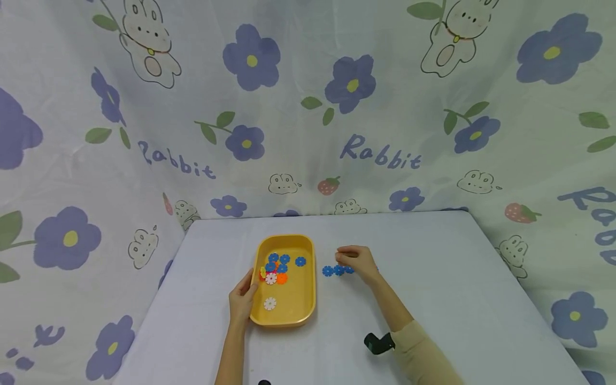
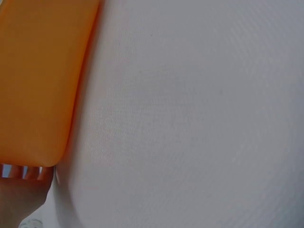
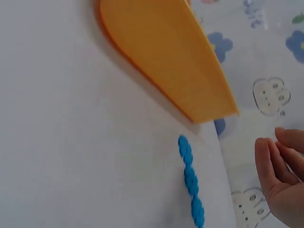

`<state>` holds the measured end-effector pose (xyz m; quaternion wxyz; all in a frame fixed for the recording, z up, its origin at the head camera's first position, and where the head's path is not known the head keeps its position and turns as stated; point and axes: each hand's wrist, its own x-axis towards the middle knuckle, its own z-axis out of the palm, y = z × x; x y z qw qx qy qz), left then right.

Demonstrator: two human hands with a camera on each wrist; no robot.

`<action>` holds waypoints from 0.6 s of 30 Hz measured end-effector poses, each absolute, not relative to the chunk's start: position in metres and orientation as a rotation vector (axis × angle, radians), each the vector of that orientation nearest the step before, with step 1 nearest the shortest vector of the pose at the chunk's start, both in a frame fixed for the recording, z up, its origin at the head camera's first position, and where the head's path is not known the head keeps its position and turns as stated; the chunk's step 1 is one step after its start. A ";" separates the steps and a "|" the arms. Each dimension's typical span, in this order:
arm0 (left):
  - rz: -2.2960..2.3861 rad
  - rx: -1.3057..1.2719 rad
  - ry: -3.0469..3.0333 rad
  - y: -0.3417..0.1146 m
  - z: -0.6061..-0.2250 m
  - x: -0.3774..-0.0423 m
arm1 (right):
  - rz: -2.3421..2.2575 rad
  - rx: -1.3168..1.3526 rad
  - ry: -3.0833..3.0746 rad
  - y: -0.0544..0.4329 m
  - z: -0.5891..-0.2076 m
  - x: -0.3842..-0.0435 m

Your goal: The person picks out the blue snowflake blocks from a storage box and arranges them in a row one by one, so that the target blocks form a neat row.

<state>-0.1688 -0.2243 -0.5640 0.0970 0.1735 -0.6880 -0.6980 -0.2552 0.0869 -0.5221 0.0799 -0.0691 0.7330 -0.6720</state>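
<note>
On the left side of the yellow tray (image 1: 300,294), my left hand (image 1: 240,300) grips the wall, thumb at the rim. The left wrist view shows its fingers (image 2: 31,172) at the tray's edge. Inside the tray lie notched plastic discs: several blue discs (image 1: 285,259), a few orange ones (image 1: 282,278), white ones (image 1: 270,303) and a yellow one. To the right of the tray, a row of joined blue discs (image 1: 339,270) lies on the table. Above this row hovers my right hand (image 1: 358,262), fingers bent loosely and holding nothing in the right wrist view, apart from the row (image 3: 191,180).
A white cloth covers the table (image 1: 447,267). Behind and beside it hangs a patterned curtain (image 1: 289,117) with flowers and rabbits. A black object (image 1: 378,344) shows at the right sleeve (image 1: 418,345). Another small dark object (image 1: 264,382) shows at the bottom edge.
</note>
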 end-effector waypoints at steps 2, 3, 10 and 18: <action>-2.062 0.508 -2.037 -0.224 -0.564 -0.169 | -1.976 -0.252 2.185 0.066 -0.517 -0.256; -2.064 0.514 -2.038 -0.224 -0.564 -0.168 | -1.955 -0.267 2.186 0.056 -0.516 -0.257; -2.065 0.550 -2.067 -0.224 -0.563 -0.169 | -1.780 -0.442 2.223 -0.002 -0.516 -0.261; -2.049 0.520 -2.067 -0.224 -0.563 -0.169 | -1.322 -0.643 2.449 -0.046 -0.520 -0.265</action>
